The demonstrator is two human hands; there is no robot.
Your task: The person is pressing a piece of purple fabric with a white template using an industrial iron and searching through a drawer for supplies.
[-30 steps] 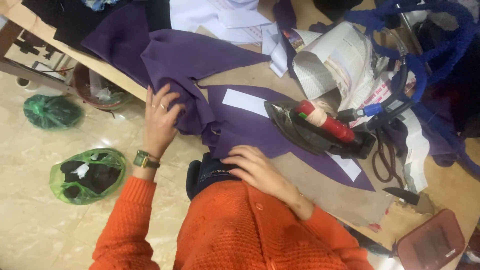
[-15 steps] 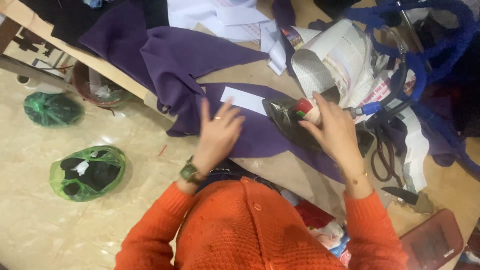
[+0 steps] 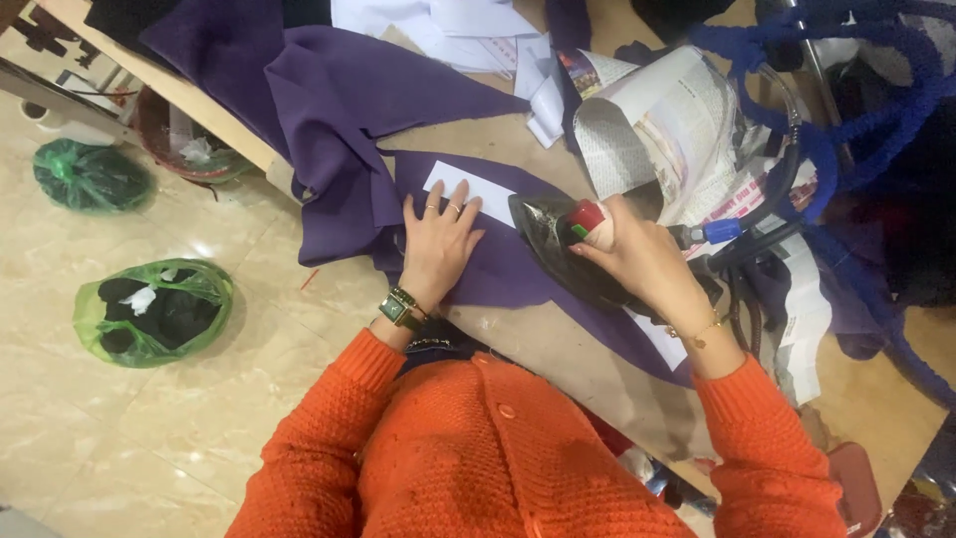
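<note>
A strip of purple fabric [image 3: 518,274] lies across the wooden table [image 3: 538,344], with a white paper piece [image 3: 468,191] on top of it. My left hand [image 3: 436,244] presses flat on the fabric just below that paper, fingers spread. My right hand [image 3: 637,261] grips the red handle of a dark clothes iron [image 3: 558,234], which rests on the fabric to the right of the paper. More purple cloth [image 3: 349,100] is heaped at the table's far left.
Crumpled newspaper [image 3: 667,125] and white paper pieces [image 3: 478,25] lie behind the iron. A blue-wrapped hose [image 3: 846,110] loops at the right. On the tiled floor sit two green bags [image 3: 149,311] of scraps and a red bucket [image 3: 184,149].
My left hand has moved right from the heaped cloth onto the flat strip. My right hand has left the strip's near edge and taken hold of the iron's handle.
</note>
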